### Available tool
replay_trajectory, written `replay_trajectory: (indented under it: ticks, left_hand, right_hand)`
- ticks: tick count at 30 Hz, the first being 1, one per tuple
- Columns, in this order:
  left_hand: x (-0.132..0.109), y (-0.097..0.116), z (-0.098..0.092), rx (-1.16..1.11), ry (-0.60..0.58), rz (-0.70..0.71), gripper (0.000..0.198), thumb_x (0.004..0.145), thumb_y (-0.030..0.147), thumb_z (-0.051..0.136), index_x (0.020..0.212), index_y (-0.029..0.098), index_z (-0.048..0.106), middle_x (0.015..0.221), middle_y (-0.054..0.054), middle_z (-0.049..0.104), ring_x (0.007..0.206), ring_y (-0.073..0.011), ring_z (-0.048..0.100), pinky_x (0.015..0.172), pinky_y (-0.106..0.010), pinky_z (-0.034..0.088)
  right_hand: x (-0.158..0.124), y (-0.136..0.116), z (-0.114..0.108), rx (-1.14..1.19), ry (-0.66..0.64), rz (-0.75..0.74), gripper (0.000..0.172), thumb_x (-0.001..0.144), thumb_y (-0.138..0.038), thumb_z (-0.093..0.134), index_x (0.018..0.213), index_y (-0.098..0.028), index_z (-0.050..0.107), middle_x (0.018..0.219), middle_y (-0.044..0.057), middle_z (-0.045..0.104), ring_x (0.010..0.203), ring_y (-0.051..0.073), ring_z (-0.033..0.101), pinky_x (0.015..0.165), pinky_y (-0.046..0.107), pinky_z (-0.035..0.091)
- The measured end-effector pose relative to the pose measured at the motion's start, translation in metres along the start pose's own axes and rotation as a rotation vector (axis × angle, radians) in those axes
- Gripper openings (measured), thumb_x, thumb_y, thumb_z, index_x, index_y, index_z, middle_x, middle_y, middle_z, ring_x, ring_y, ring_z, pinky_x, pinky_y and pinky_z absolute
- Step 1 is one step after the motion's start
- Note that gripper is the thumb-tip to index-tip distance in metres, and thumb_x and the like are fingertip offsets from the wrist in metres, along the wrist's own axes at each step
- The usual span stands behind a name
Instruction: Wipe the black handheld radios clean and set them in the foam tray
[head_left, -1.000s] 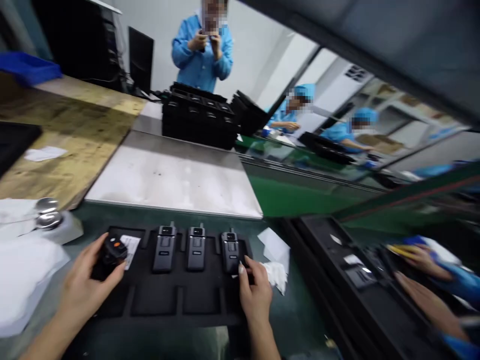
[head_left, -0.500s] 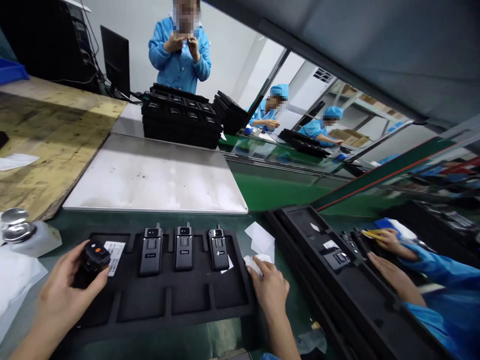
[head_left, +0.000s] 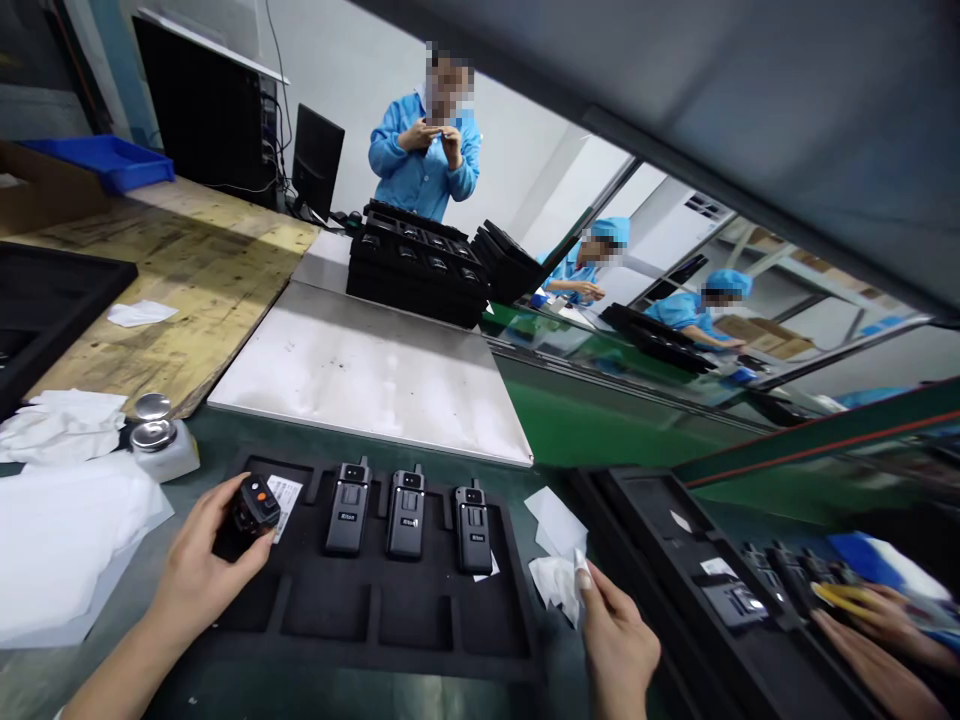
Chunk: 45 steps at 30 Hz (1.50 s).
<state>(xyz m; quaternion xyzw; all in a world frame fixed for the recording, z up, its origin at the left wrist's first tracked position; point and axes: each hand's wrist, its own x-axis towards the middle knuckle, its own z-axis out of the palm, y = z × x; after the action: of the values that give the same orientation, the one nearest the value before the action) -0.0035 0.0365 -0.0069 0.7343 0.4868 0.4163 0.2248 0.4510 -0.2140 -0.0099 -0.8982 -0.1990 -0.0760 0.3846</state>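
My left hand (head_left: pixel 199 555) is closed round a black walkie-talkie (head_left: pixel 256 503), its end with an orange button facing up, over the left part of a black foam tray (head_left: pixel 330 650). A white barcode label (head_left: pixel 287 500) lies in the tray just behind it. Three more walkie-talkies (head_left: pixel 407 515) lie face down in the tray's far row, while the near-row pockets hold nothing. Right of the tray, my right hand (head_left: pixel 619 640) pinches a crumpled white wipe (head_left: pixel 559 583). White paper sheets (head_left: pixel 555 520) lie behind that wipe.
A pump bottle (head_left: pixel 166 450) and a stack of white wipes (head_left: pixel 75 540) stand at left. More black trays (head_left: pixel 697 560) lie at right, where a co-worker's hands (head_left: pixel 870 640) work. A white board (head_left: pixel 375 370) lies ahead, with stacked trays (head_left: pixel 420 270) behind it.
My right hand has lifted the wipe and turned, now pinching it upright. My left hand still holds the walkie-talkie. The view has swung left, so the scene sits further right and lower.
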Motion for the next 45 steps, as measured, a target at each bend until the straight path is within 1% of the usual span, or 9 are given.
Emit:
replay_trajectory:
  ticks: [5, 9, 20, 25, 29, 32, 35, 41, 45]
  left_hand:
    - [-0.001, -0.007, 0.0, -0.102, -0.032, -0.019, 0.063, 0.081, 0.041, 0.067, 0.138, 0.025, 0.045, 0.13, -0.008, 0.056, 0.115, -0.0265, 0.059, 0.106, -0.042, 0.046]
    - [-0.001, -0.01, 0.0, -0.094, -0.016, -0.011, 0.064, 0.08, 0.042, 0.067, 0.138, 0.025, 0.046, 0.129, -0.008, 0.057, 0.114, -0.0273, 0.06, 0.105, -0.043, 0.046]
    - [0.004, -0.007, 0.005, -0.056, -0.021, 0.013, 0.064, 0.08, 0.049, 0.065, 0.138, 0.026, 0.046, 0.128, -0.007, 0.058, 0.114, -0.0282, 0.06, 0.107, -0.043, 0.044]
    - [0.031, 0.006, 0.012, 0.213, -0.082, -0.033, 0.067, 0.08, 0.061, 0.058, 0.136, 0.026, 0.047, 0.124, -0.009, 0.062, 0.106, -0.0335, 0.064, 0.091, -0.048, 0.053]
    - [0.056, 0.022, 0.025, 0.519, -0.235, -0.028, 0.07, 0.085, 0.06, 0.048, 0.138, 0.015, 0.044, 0.121, -0.018, 0.061, 0.097, -0.0385, 0.066, 0.076, -0.048, 0.055]
    - [0.063, 0.029, 0.033, 0.689, -0.345, -0.028, 0.069, 0.09, 0.058, 0.039, 0.139, 0.011, 0.043, 0.113, -0.021, 0.062, 0.087, -0.0405, 0.067, 0.068, -0.05, 0.054]
    - [0.063, 0.027, 0.034, 0.734, -0.347, 0.009, 0.071, 0.091, 0.061, 0.033, 0.139, 0.01, 0.044, 0.105, -0.022, 0.063, 0.087, -0.0412, 0.067, 0.068, -0.051, 0.054]
    - [0.053, 0.035, 0.033, 0.542, -0.147, 0.279, 0.062, 0.091, 0.06, 0.034, 0.136, 0.018, 0.047, 0.124, -0.016, 0.058, 0.113, -0.0396, 0.057, 0.097, -0.056, 0.047]
    - [0.037, 0.068, 0.053, 0.23, -0.237, 0.368, 0.041, 0.092, 0.049, 0.048, 0.123, 0.025, 0.059, 0.123, -0.007, 0.063, 0.115, -0.0293, 0.059, 0.102, -0.045, 0.048]
  right_hand:
    - [0.02, -0.028, 0.016, -0.185, 0.006, -0.198, 0.069, 0.085, -0.068, 0.039, 0.104, -0.013, 0.075, 0.103, 0.015, 0.069, 0.092, 0.028, 0.063, 0.084, 0.037, 0.046]
    - [0.043, -0.035, 0.041, -0.307, -0.075, -0.188, 0.048, 0.088, -0.053, 0.044, 0.102, -0.02, 0.075, 0.108, 0.012, 0.067, 0.095, 0.028, 0.061, 0.087, 0.044, 0.043]
    - [0.015, 0.026, 0.015, -0.498, -0.108, 0.082, 0.05, 0.079, -0.051, 0.049, 0.107, -0.017, 0.072, 0.108, 0.022, 0.066, 0.092, 0.041, 0.06, 0.075, 0.062, 0.042]
    - [0.017, 0.033, 0.024, -0.475, -0.121, 0.078, 0.048, 0.08, -0.052, 0.048, 0.107, -0.02, 0.072, 0.112, 0.018, 0.065, 0.098, 0.04, 0.059, 0.082, 0.063, 0.041]
    - [0.018, 0.031, 0.024, -0.445, -0.132, 0.085, 0.05, 0.083, -0.051, 0.044, 0.11, -0.019, 0.072, 0.114, 0.02, 0.064, 0.101, 0.041, 0.057, 0.084, 0.064, 0.04]
    - [0.02, 0.031, 0.021, -0.423, -0.13, 0.093, 0.05, 0.083, -0.05, 0.045, 0.111, -0.019, 0.071, 0.117, 0.019, 0.063, 0.104, 0.041, 0.056, 0.087, 0.066, 0.037]
    - [0.024, 0.031, 0.021, -0.396, -0.141, 0.087, 0.044, 0.08, -0.046, 0.05, 0.108, -0.019, 0.071, 0.117, 0.017, 0.063, 0.105, 0.039, 0.054, 0.091, 0.067, 0.034]
    - [0.026, 0.028, 0.024, -0.269, -0.168, 0.029, 0.025, 0.075, -0.035, 0.051, 0.078, -0.021, 0.071, 0.1, 0.011, 0.066, 0.102, 0.035, 0.052, 0.098, 0.069, 0.023]
    - [0.02, 0.03, 0.014, -0.087, -0.138, 0.021, 0.029, 0.071, -0.042, 0.049, 0.076, -0.019, 0.065, 0.096, 0.014, 0.066, 0.1, 0.036, 0.054, 0.096, 0.062, 0.032]
